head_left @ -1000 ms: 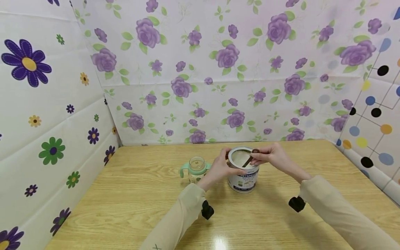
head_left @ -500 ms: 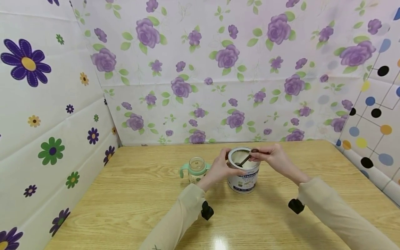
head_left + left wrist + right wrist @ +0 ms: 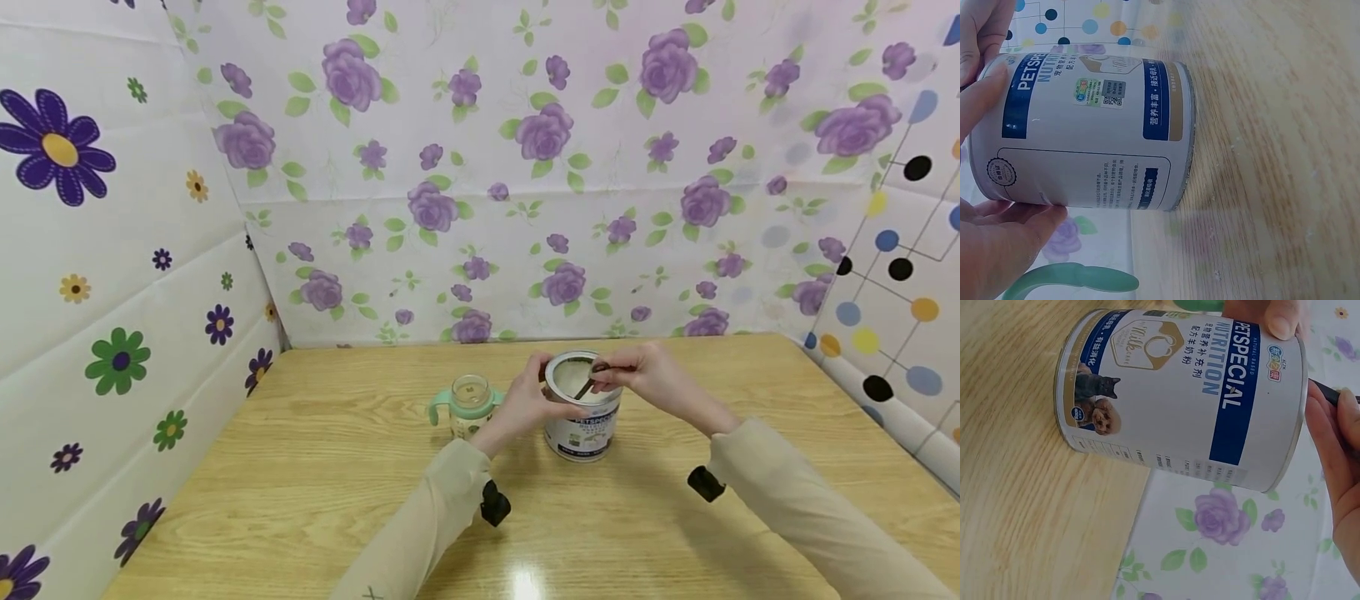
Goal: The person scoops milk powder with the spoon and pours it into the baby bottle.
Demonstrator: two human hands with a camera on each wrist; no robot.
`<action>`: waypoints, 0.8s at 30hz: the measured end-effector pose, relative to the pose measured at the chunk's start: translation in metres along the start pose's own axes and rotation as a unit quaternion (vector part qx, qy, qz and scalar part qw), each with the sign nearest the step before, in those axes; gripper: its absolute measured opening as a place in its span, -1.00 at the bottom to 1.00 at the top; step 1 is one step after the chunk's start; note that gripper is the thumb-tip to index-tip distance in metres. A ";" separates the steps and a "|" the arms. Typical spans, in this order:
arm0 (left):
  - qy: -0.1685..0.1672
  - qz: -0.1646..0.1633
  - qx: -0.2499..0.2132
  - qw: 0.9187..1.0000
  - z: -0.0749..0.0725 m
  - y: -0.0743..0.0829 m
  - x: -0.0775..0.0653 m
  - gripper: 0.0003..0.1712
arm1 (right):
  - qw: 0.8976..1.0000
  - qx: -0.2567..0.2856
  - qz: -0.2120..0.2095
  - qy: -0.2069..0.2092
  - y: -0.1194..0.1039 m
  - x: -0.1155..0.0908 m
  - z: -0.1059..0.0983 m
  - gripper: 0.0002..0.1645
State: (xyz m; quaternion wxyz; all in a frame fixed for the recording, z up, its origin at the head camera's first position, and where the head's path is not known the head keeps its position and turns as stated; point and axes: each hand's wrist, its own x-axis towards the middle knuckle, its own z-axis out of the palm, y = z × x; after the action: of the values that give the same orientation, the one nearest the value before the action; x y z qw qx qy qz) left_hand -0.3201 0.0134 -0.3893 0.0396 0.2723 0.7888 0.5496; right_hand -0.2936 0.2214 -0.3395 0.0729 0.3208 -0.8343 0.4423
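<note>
A white and blue milk powder can [image 3: 581,437] stands upright on the table, its top uncovered and pale powder [image 3: 570,377] showing inside. My left hand [image 3: 525,403] grips it near the rim, thumb across the front and fingers round the far side. In my right hand [image 3: 651,382] the dark brown handle of a scoop [image 3: 584,388] is pinched between thumb and fingers, slanting down into the can. The scoop's bowl is hidden in the powder. On the right wrist view, the fingers sit right at the can's rim, with part of the dark handle [image 3: 1325,392] between them.
Just left of the can stands a clear baby bottle [image 3: 471,396] with a mint green collar and two side handles; my left wrist partly overlaps it. Its green handle [image 3: 1079,276] shows low in the left wrist view. Flowered cloth [image 3: 480,208] hangs behind the wooden table [image 3: 337,467].
The scoop's bowl showed above the powder half a second ago and is now out of sight. My right hand has shifted slightly left. The left hand keeps its grip on the can.
</note>
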 end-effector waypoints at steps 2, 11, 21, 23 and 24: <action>0.001 -0.004 -0.004 1.000 0.000 0.000 -0.001 -0.05 | 1.000 0.002 -0.005 -0.012 0.000 0.001 0.000 -0.80; -0.001 -0.008 -0.006 1.000 0.002 0.000 -0.001 -0.08 | 0.997 0.035 0.021 -0.059 -0.005 0.005 -0.006 -0.79; 0.000 -0.007 -0.008 1.000 0.001 -0.001 0.000 -0.08 | 0.994 0.048 0.047 -0.088 -0.001 0.009 -0.014 -0.78; -0.003 -0.004 -0.009 1.000 0.000 -0.001 0.000 -0.08 | 0.993 0.051 0.056 -0.089 0.001 0.009 -0.016 -0.79; -0.005 -0.002 -0.010 1.000 0.000 -0.001 0.000 -0.08 | 0.993 0.054 0.060 -0.089 0.001 0.009 -0.016 -0.80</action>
State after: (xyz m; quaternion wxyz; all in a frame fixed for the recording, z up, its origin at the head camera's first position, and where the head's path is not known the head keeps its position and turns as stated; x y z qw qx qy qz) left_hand -0.3205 0.0130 -0.3903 0.0470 0.2733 0.7834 0.5562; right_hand -0.3043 0.2300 -0.3270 -0.0462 0.3114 -0.8301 0.4603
